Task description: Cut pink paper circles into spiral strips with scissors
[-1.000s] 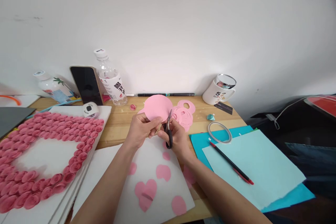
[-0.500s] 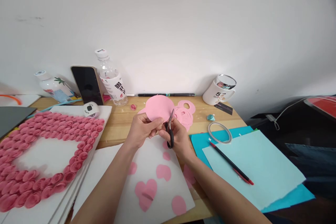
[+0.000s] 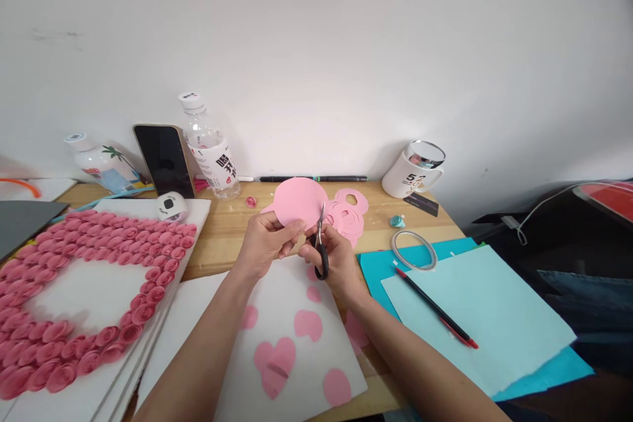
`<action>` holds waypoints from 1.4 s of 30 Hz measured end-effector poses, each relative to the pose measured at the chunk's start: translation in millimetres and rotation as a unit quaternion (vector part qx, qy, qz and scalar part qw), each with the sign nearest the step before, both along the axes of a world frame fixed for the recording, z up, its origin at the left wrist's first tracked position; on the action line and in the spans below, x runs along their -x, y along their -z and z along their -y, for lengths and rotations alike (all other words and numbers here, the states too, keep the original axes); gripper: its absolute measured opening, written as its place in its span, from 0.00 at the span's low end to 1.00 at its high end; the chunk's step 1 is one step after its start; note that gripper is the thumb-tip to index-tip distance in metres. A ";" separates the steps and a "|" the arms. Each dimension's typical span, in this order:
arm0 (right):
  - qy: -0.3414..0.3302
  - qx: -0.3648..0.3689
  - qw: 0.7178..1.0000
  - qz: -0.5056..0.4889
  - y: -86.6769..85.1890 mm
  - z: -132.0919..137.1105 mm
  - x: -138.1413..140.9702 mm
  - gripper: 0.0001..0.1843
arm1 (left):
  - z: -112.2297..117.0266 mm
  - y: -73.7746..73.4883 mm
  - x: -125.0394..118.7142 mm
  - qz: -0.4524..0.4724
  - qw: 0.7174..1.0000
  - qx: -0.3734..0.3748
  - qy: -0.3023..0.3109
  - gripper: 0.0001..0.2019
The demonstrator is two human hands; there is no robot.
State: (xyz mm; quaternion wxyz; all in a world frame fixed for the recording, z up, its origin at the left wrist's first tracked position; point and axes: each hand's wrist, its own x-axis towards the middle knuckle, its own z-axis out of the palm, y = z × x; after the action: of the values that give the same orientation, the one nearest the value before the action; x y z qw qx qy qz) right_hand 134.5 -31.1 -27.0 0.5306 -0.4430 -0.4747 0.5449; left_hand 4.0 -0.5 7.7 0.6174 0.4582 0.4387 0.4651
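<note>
Between thumb and fingers, my left hand (image 3: 264, 241) pinches the lower edge of a round pink paper disc (image 3: 299, 200). My right hand (image 3: 336, 256) is closed round black-handled scissors (image 3: 322, 257), whose blades point up at the disc's right edge. Whether the blades are cutting into the paper, I cannot tell. Behind the disc and scissors lie pink paper rings (image 3: 352, 198) on the wooden table (image 3: 217, 247). Below my hands is a white sheet (image 3: 306, 389) carrying several pink paper pieces, among them a heart (image 3: 284, 353) and a small disc (image 3: 337, 387).
On the left is a board of rolled pink paper flowers (image 3: 91, 361). Behind it stand a phone (image 3: 165, 158) and a bottle (image 3: 211, 151). To the right are a mug (image 3: 409, 175), a tape roll (image 3: 414, 250), blue sheets (image 3: 494, 316) and a pen (image 3: 435, 306).
Both hands stay nearly in place. The pink disc and scissors have shifted only slightly, with the scissors' tips a little to the left.
</note>
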 end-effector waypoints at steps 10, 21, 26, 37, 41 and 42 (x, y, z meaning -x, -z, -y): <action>0.012 0.025 0.999 0.020 -1.6 2.5 2.4 0.15 | -1.4 4.5 2.2 0.016 1.000 -0.022 0.000 0.13; -0.008 -0.027 1.000 0.013 2.8 0.9 0.9 0.21 | -0.5 5.5 -0.1 -0.004 1.000 -0.010 -0.005 0.16; 0.002 -0.050 0.999 0.016 -0.2 -0.8 -1.2 0.21 | 0.7 3.6 -1.3 -0.009 1.000 -0.013 0.012 0.14; 0.006 -0.050 0.999 0.014 2.5 -0.9 -0.2 0.18 | -0.8 6.8 -0.2 -0.020 1.000 -0.011 0.008 0.16; 0.006 -0.044 0.999 0.008 2.3 -0.5 -0.1 0.18 | -1.2 10.1 1.0 -0.020 1.000 -0.020 0.008 0.16; 0.006 -0.042 0.999 0.008 2.4 -0.2 -0.1 0.18 | -1.3 10.4 1.3 -0.020 1.000 -0.022 0.007 0.16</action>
State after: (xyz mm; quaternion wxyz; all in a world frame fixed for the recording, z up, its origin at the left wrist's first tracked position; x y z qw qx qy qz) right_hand 134.6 -30.9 -29.3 0.5481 -0.4277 -0.4989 0.5175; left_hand 2.8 0.8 -2.7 0.6016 0.4839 0.4375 0.4609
